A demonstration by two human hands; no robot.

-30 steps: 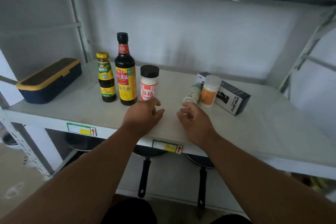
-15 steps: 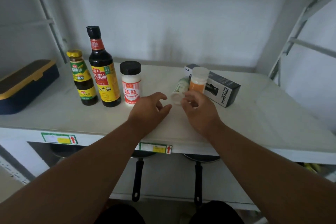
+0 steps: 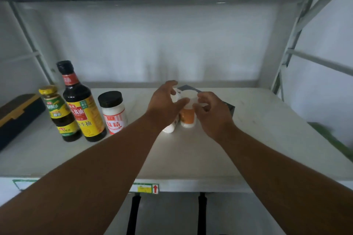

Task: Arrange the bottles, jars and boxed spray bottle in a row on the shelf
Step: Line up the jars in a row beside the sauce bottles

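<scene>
both hands reach over the upright orange jar [image 3: 188, 117] mid-shelf: left hand [image 3: 164, 103] curls at the lying white bottle [image 3: 170, 128] beside it, right hand [image 3: 212, 109] open, fingers loosely spread, nearer the jar.

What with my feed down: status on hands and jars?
Left hand grips small bottle. Right hand at orange jar, grip unclear. Box close behind them.

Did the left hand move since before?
Yes. The left hand went forward, from the shelf's front edge to the small white bottle beside the orange-label jar.
</scene>
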